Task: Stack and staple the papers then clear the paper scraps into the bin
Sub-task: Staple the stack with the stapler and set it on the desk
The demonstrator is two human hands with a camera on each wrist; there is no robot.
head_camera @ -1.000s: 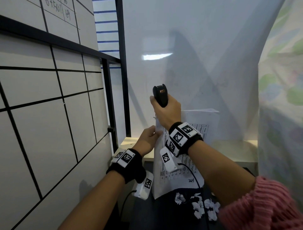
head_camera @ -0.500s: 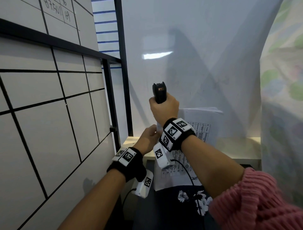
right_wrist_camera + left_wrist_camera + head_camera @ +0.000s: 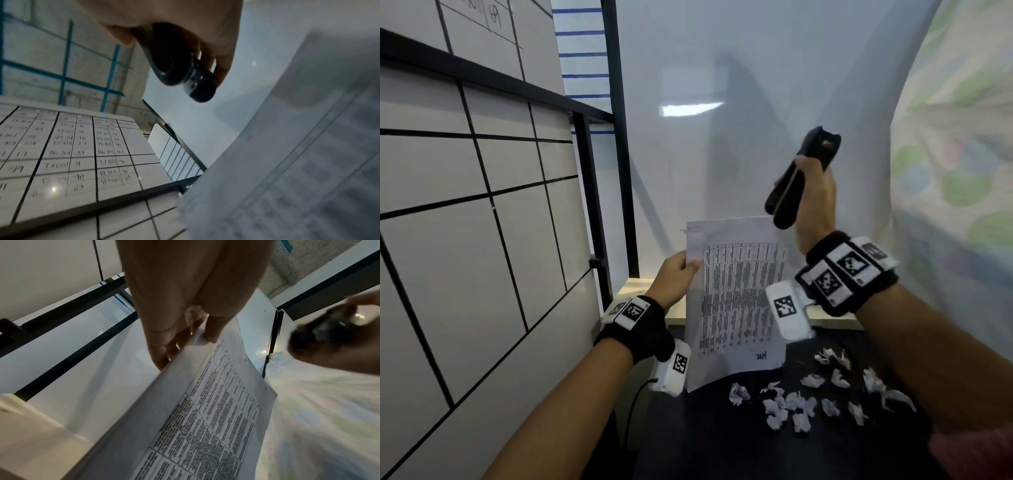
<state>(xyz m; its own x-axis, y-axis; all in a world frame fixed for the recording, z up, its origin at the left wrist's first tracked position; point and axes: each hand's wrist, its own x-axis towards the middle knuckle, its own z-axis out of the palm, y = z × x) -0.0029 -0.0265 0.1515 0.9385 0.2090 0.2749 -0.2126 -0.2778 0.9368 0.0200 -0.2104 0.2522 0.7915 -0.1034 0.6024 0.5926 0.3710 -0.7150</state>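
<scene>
My left hand pinches the left edge of a stack of printed papers, held upright above the dark table. In the left wrist view the thumb and fingers clamp the papers near the top corner. My right hand grips a black stapler, raised up and to the right of the papers and clear of them. The right wrist view shows the stapler in my curled fingers, with the papers below right. Several crumpled white paper scraps lie on the table beneath.
A whiteboard with a black grid stands close on the left, and a black frame post rises beside it. A pale ledge runs along the back of the table. A patterned sheet hangs on the right.
My right hand has pulled the stapler off the papers' top left corner and swung it up to the right. The left hand still holds the papers, now fully in sight.
</scene>
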